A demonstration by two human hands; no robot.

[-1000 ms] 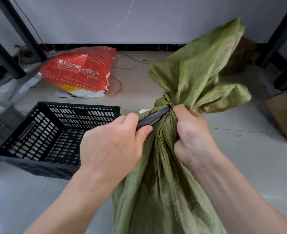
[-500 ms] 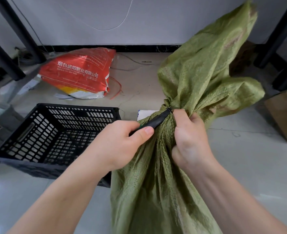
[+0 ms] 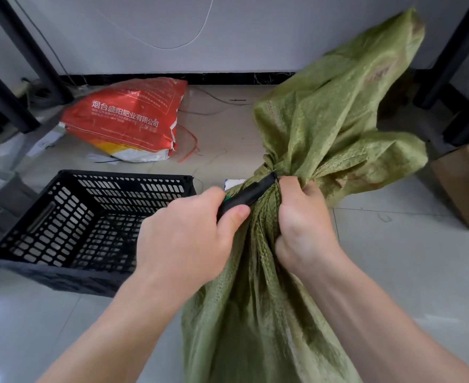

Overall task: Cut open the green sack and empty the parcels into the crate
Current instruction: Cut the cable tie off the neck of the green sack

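Note:
A green woven sack [image 3: 255, 313] stands upright in front of me, its neck bunched and tied at the middle, with the loose top flaring up to the right. My right hand [image 3: 305, 225] is clenched around the gathered neck just below the tie. My left hand [image 3: 189, 233] grips a black cutter [image 3: 247, 196], whose tip rests against the tie at the neck. A black perforated plastic crate [image 3: 62, 225] sits on the floor to the left, nothing visible inside it. The parcels are hidden inside the sack.
A red printed bag [image 3: 128, 120] lies on the floor behind the crate near the wall. A cardboard box [image 3: 468, 186] stands at the right edge. Black shelf legs [image 3: 20, 51] rise at both sides. A white slip [image 3: 233, 183] lies behind the sack.
My left hand has drawn back slightly toward me along the cutter. The sack's loose top has swung higher and to the right. My right hand keeps its grip on the neck.

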